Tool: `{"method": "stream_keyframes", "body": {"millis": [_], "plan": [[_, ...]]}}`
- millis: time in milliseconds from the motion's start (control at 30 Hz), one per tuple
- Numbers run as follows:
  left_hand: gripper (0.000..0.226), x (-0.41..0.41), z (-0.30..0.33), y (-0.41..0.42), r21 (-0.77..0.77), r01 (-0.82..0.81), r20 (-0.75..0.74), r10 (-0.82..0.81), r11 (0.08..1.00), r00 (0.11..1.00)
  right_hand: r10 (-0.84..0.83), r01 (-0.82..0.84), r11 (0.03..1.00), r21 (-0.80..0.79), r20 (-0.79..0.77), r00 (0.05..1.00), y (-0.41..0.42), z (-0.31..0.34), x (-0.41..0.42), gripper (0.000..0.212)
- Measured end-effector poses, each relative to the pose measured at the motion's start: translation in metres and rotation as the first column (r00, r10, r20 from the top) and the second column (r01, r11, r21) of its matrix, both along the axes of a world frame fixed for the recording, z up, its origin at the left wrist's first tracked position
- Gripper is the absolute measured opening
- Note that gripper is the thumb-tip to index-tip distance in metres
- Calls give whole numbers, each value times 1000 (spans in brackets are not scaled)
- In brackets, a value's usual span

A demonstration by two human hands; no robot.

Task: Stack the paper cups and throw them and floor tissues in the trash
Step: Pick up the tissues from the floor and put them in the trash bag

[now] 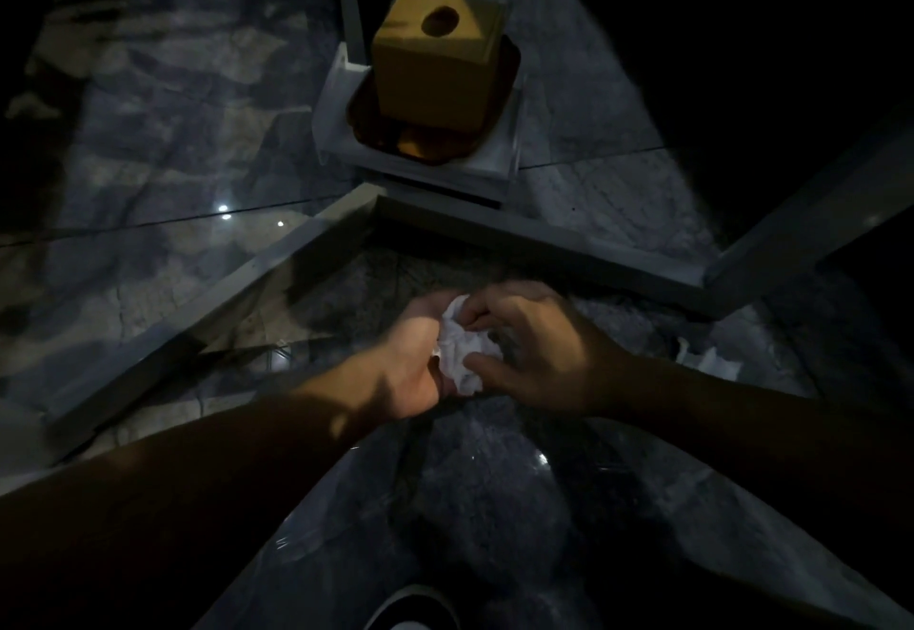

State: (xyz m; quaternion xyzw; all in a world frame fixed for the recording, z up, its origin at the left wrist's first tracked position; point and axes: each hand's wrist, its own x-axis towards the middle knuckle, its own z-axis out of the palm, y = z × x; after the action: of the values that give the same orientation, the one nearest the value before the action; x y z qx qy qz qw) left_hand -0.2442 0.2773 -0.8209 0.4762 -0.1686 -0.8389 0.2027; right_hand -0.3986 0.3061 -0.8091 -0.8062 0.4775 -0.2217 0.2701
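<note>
- The scene is dim; both forearms reach forward over a dark marbled floor [148,144].
- The left hand [410,357] and right hand [534,347] meet at the middle, with a crumpled white tissue wad [462,352] held between them.
- The left hand cups the wad from the left side, its fingers curled behind the paper and mostly hidden.
- The right hand's fingertips [475,315] pinch the top of the wad, while its thumb presses against the wad's near right edge.
- A second white tissue [707,362] lies on the floor to the right, well apart from the hands.
- Pale frame bars [544,233] form a corner just beyond the hands, and another bar runs off to the far right.
- Farther off, a yellow-brown box [435,70] with a round hole in its top stands in a dark tray [366,115] on a white base [494,159].
- Something pale and plastic-looking, perhaps a bag, shows behind the box; it is too dark to tell.
- At the near bottom edge, the tip of a shoe [410,609] shows.
</note>
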Motion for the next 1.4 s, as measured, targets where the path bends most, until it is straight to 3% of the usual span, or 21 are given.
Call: {"method": "stream_keyframes", "body": {"millis": [167, 367, 533, 800, 1000, 1400], "plan": [[52, -4, -7, 0, 6, 37, 59, -37, 999, 998, 84, -85, 996, -18, -50, 995, 11, 11, -26, 25], [40, -10, -5, 1, 13, 97, 99, -98, 995, 990, -151, 170, 982, 84, -194, 969, 20, 0, -105, 10], [35, -17, -7, 3, 1, 150, 119, -149, 989, 982, -167, 248, 950, 190, -362, 917, 32, -10, -162, 14], [38, -25, -6, 8, 35, 164, 67, -166, 986, 984, 55, 213, 893, 397, -565, 823, 43, -24, -185, 59], [38, -24, -10, 7, 45, 154, 46, -156, 987, 987, 17, 230, 901, 367, -560, 828, 41, -36, -177, 36], [39, -19, -10, 10, 77, 110, 31, -112, 991, 993, -42, 274, 894, 354, -542, 839, 36, -36, -172, 23]]}}
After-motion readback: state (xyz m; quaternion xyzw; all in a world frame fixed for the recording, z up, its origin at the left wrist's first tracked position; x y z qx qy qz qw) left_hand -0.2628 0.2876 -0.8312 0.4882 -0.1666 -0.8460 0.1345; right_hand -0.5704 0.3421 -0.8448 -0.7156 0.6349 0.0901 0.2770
